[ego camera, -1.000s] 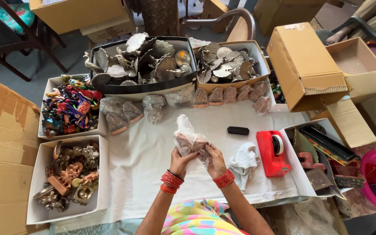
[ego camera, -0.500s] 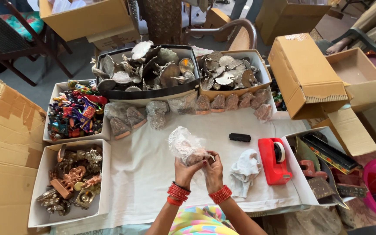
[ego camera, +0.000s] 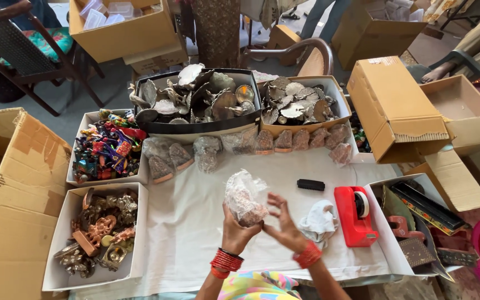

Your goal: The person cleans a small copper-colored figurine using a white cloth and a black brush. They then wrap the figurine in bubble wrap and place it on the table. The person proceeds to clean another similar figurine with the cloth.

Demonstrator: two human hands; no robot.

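Two hands up, left hand (ego camera: 237, 228) and right hand (ego camera: 284, 228), sharing one plastic-wrapped figurine (ego camera: 244, 197). One red tape dispenser (ego camera: 354, 216), one black stamp pad (ego camera: 310, 185), one crumpled white cloth (ego camera: 319, 221). Two white boxes of trinkets: colourful (ego camera: 105, 150), brassy (ego camera: 98, 233).

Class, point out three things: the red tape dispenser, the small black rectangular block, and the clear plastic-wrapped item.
red tape dispenser (ego camera: 352, 218), head view, its body.
small black rectangular block (ego camera: 310, 184), head view, its top.
clear plastic-wrapped item (ego camera: 242, 195), head view, crinkled wrap.
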